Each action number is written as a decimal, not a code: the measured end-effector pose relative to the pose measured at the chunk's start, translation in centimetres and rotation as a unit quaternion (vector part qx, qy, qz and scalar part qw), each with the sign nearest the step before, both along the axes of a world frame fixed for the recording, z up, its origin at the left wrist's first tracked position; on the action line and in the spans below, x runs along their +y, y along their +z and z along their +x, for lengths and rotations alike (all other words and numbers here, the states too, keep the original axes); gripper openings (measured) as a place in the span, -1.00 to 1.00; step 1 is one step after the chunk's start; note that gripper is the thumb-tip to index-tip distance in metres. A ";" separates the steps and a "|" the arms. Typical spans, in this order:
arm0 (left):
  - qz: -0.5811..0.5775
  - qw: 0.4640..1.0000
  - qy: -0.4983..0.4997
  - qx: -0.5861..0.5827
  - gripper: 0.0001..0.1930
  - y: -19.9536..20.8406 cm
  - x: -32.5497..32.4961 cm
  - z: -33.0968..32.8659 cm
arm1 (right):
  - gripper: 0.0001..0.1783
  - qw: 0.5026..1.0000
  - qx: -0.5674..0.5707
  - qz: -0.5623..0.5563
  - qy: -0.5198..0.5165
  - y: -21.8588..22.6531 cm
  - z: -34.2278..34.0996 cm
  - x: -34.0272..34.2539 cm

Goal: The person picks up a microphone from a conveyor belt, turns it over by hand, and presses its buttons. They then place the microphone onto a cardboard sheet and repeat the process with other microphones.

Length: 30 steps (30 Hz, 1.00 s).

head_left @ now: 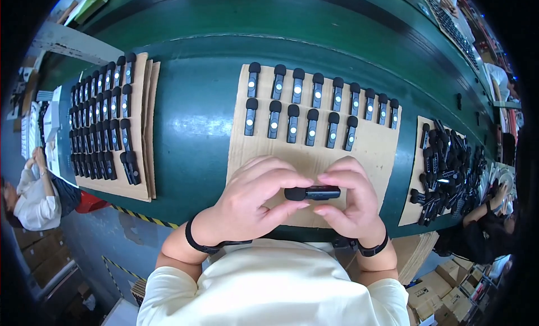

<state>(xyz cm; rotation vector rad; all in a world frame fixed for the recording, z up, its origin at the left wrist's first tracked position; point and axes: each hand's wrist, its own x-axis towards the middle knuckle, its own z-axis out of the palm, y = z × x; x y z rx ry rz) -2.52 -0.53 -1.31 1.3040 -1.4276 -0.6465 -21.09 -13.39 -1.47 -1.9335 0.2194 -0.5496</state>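
Note:
Level between my two hands is a small black microphone point(323, 193) with a rounded foam cap at its left end. My left hand point(255, 197) pinches the foam cap between thumb and fingers. The fingers and thumb of my right hand point(352, 196) close round the bare end of the body. Beyond my hands lies a brown cardboard sheet point(359, 139). Two rows of similar microphones point(293, 124) stretch across it, foam caps pointing away from me, each with a pale round dot on its body.
At left, stacked cardboard sheets point(147, 157) carry several rows of microphones point(105, 104). A jumbled heap of microphones point(449, 169) covers another cardboard sheet point(412, 200) at right. The green table point(193, 110) runs underneath. People sit at the left point(42, 200) and right point(485, 230).

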 end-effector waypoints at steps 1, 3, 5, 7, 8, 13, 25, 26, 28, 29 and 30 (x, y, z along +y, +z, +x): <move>-0.014 1.000 0.008 -0.011 -0.65 -0.1 0.0 0.0 | -0.55 1.000 -0.009 -0.008 -0.006 -0.2 -0.1 -0.1; -0.044 0.998 0.021 -0.033 -0.68 -0.2 -0.2 0.0 | -0.57 0.999 -0.025 -0.024 -0.020 -0.3 -0.3 -0.2; -0.047 0.998 0.023 -0.034 -0.68 -0.2 -0.3 0.0 | -0.60 0.999 -0.029 -0.030 -0.026 -0.3 -0.1 -0.2; -0.055 0.997 0.027 -0.037 -0.67 -0.2 -0.4 0.0 | -0.64 0.998 -0.037 -0.044 -0.038 -0.3 0.2 -0.1; -0.054 0.998 0.027 -0.036 -0.67 -0.2 -0.4 0.0 | -0.64 0.998 -0.037 -0.044 -0.038 -0.3 0.2 -0.1; -0.013 0.998 0.035 -0.047 -0.66 0.1 -0.2 0.0 | -0.65 0.993 -0.043 -0.097 -0.055 0.2 0.5 -0.1; -0.057 0.997 0.030 -0.051 -0.66 0.1 -0.6 0.3 | -0.63 0.991 -0.042 -0.100 -0.082 0.5 0.4 0.1; -0.060 0.996 0.028 -0.054 -0.66 0.2 -0.7 0.3 | -0.63 0.990 -0.047 -0.104 -0.082 0.5 0.5 0.1; -0.062 0.996 0.026 -0.057 -0.66 0.1 -0.7 0.3 | -0.63 0.989 -0.051 -0.108 -0.083 0.5 0.5 0.2; -0.065 0.996 0.023 -0.062 -0.66 0.0 -0.7 0.4 | -0.62 0.989 -0.051 -0.111 -0.081 0.5 0.5 0.1; -0.068 0.995 0.020 -0.068 -0.66 0.0 -0.6 0.4 | -0.62 0.989 -0.051 -0.114 -0.079 0.6 0.6 0.1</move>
